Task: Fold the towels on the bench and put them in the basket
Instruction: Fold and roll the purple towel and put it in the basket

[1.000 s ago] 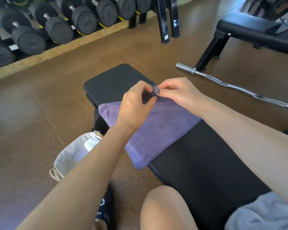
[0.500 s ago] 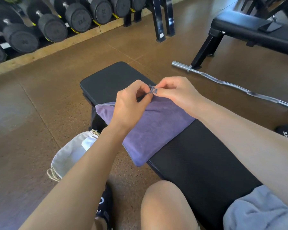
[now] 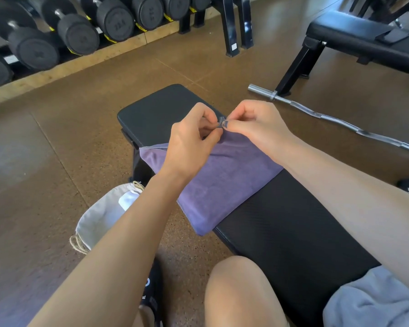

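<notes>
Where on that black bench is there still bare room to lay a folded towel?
Bare padding shows at the far end of the bench, beyond the purple towel, and between the towel and the person's knee. The middle is crowded: left hand and right hand pinch the towel's far edge.

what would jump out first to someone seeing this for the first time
Two bare hands meet at the centre, the left hand and right hand pinching a small tag at the far edge of a folded purple towel lying across a black bench. A pale fabric basket sits on the floor left of the bench, and black dumbbells line the rack at top left.
</notes>
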The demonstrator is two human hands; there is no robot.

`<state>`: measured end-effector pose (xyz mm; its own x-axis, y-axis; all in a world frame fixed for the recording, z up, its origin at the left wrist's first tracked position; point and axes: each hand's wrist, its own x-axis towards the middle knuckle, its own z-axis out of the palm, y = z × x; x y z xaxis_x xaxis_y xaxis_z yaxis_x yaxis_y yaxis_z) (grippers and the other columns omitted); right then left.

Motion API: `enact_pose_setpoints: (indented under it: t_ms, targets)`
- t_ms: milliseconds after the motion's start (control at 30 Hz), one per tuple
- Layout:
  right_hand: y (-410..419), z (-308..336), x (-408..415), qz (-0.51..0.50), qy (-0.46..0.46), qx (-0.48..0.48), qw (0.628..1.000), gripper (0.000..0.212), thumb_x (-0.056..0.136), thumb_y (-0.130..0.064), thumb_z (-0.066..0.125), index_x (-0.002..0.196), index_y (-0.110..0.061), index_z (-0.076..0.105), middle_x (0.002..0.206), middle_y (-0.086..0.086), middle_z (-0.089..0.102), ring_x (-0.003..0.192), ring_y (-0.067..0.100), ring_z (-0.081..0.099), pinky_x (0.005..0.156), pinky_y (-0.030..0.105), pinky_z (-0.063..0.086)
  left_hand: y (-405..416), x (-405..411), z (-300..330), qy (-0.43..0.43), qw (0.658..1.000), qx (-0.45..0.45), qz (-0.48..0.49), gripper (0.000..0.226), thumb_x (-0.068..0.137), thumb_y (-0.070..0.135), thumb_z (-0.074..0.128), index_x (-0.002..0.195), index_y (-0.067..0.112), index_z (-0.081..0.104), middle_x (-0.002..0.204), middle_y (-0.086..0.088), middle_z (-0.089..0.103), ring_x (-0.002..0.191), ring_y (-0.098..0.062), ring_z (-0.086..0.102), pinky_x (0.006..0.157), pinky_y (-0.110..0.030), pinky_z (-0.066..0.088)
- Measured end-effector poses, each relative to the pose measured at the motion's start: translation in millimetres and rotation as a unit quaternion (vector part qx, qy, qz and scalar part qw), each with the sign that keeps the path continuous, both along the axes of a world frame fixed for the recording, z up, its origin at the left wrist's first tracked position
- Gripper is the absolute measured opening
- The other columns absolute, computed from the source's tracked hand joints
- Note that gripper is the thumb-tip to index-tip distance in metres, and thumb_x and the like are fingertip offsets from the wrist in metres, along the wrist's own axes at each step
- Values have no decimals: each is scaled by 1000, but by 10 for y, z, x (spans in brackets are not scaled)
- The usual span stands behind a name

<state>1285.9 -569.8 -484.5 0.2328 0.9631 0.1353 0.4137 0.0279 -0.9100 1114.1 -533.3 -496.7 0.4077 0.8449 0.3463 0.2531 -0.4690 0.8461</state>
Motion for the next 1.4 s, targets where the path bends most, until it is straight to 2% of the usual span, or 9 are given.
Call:
enact_pose_setpoints:
  t_ms: [133,267,433,533,667,800,1000,1167,1400]
  targets:
    - [34,59,-4,53,-50,-12,997,26,82,-9,71,106,-19,67,90,0,72,88,16,70,87,32,55,-2,-16,-21,1,1000,3,-4,20,91,2,68,100,3,50,83,0,75,78,-13,72,78,-29,58]
    - [77,125,-41,68,-155,1,986,20,84,-8,66,94,-22,76,88,-9,72,83,7,66,79,23,54,8,-22,-44,12,999,36,-18,15,92,0,65,99,4,51,85,-3,72,81,-14,71,79,-32,58]
    - [76,144,-53,52,-168,23,984,18,86,-8,64,91,-22,76,87,-11,72,84,6,66,77,16,51,84,-81,-155,90,993,78,-13,16,89,5,63,96,13,50,76,-1,62,71,-23,60,71,-44,52]
    - [82,140,-13,32,-170,32,984,18,88,-9,64,93,-22,75,87,-10,72,84,7,66,76,16,51,132,-124,-234,139,986,92,8,16,87,11,62,92,19,49,69,6,54,65,-20,51,66,-50,50]
    - [92,154,25,11,-175,47,983,17,88,-11,63,93,-23,75,85,-11,70,79,5,64,75,16,50,165,-184,-281,188,975,116,37,14,88,16,60,94,23,50,82,7,61,78,-21,59,69,-48,52]
    - [114,181,19,-9,-171,54,984,17,88,-11,63,94,-22,75,80,-15,65,65,-1,56,66,10,42,163,-209,-310,215,963,154,56,15,89,10,55,97,20,47,87,6,55,78,-23,53,65,-48,51]
    - [130,151,2,-29,-139,68,987,16,89,-11,61,92,-22,72,85,-9,68,66,8,62,67,19,47,184,-173,-338,228,951,204,45,14,95,6,48,103,18,46,102,3,47,74,-31,52,56,-49,51]
    - [133,125,-4,-65,-116,75,988,19,87,-5,58,94,-17,71,84,-4,68,67,10,66,66,22,52,222,-192,-376,239,952,185,42,16,93,11,52,107,18,48,102,4,50,80,-25,52,60,-46,50]
    - [137,123,-12,-81,-116,94,985,18,90,-5,57,98,-12,71,84,-2,68,68,10,67,69,23,55,289,-252,-513,280,942,173,71,13,92,16,57,103,16,50,99,2,54,79,-25,53,59,-42,47]
